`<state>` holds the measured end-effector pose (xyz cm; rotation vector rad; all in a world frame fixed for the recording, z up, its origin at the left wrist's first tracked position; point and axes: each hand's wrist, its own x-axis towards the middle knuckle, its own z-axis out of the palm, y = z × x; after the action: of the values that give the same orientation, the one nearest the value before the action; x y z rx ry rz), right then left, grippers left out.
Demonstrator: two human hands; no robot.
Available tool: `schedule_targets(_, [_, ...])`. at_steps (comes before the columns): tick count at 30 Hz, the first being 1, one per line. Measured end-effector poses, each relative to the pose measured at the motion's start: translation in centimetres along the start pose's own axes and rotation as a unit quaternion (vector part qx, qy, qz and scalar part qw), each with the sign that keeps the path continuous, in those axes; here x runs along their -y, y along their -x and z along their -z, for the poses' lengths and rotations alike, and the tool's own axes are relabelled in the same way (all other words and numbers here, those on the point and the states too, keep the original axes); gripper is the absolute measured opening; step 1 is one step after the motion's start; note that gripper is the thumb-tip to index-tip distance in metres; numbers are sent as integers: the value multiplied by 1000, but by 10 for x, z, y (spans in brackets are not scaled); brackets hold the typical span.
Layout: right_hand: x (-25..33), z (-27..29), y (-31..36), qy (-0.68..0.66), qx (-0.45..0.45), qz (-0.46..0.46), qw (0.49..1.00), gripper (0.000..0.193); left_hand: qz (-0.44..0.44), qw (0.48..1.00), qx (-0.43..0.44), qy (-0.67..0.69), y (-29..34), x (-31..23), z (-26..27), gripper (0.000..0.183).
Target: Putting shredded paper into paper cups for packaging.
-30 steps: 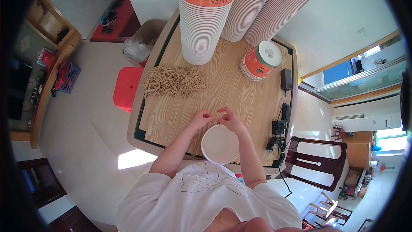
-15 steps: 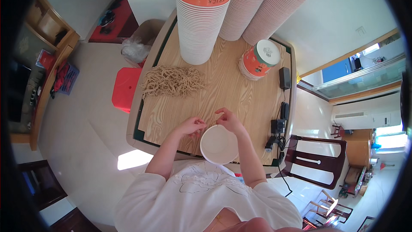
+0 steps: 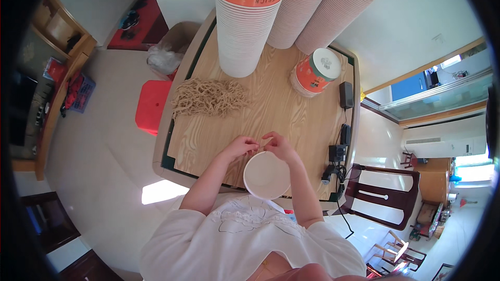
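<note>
A white-lined paper bucket [image 3: 266, 176], its open mouth facing me, sits at the table's near edge by my body. My right hand [image 3: 279, 147] is closed at the bucket's far rim, thumb and fingers pinched there. Close beside it on the left, my left hand [image 3: 244, 147] has its fingertips drawn together. Something thin, perhaps a strand, seems to lie between the fingertips, too small to name. A loose heap of beige twine [image 3: 211, 97] lies beyond my left hand.
A tall stack of orange-topped paper buckets [image 3: 242, 36] stands at the back, with two more stacks [image 3: 302, 8] beside it. One orange bucket [image 3: 315, 73] is upside down at the right. Black adapters and cables [image 3: 337, 153] line the right edge; a dark chair [image 3: 383, 195] and red stool [image 3: 153, 106] flank the table.
My left hand has moved up and right, and its fingertips now meet those of my right hand. The bucket and my right hand have hardly moved.
</note>
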<state>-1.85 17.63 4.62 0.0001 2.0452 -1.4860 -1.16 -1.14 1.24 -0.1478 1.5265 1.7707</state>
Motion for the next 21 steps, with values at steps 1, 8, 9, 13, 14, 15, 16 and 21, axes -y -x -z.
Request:
schedule_targets(1, [3, 0, 0, 9, 0, -4, 1000, 30, 1, 1000, -1, 0, 0, 0, 1, 13])
schedule_targets(8, [3, -2, -5, 13, 18, 0, 1000, 26, -1, 1000, -20, -2, 1, -1, 2, 9])
schedule_targets(9, [3, -2, -6, 14, 19, 1, 1000, 26, -6, 1000, -22, -2, 0, 1, 3, 9])
schedule_targets(13, [-3, -1, -15, 15, 14, -14, 1000, 24, -21, 999, -26, 5, -1, 2, -2, 9])
schedule_targets(14, [-3, 0, -17, -7, 20, -12, 1000, 23, -35, 999, -31, 12, -3, 3, -4, 9])
schedule_targets(15, [-3, 1, -17, -8, 19, -12, 1000, 23, -48, 998, -37, 19, -4, 4, -6, 9])
schedule_targets(16, [1, 1, -17, 7, 23, -20, 1000, 23, -49, 998, -38, 19, -5, 5, -5, 9])
schedule_targets(21, [-3, 5, -15, 10, 48, -24, 999, 20, -42, 998, -53, 16, -5, 8, -3, 10])
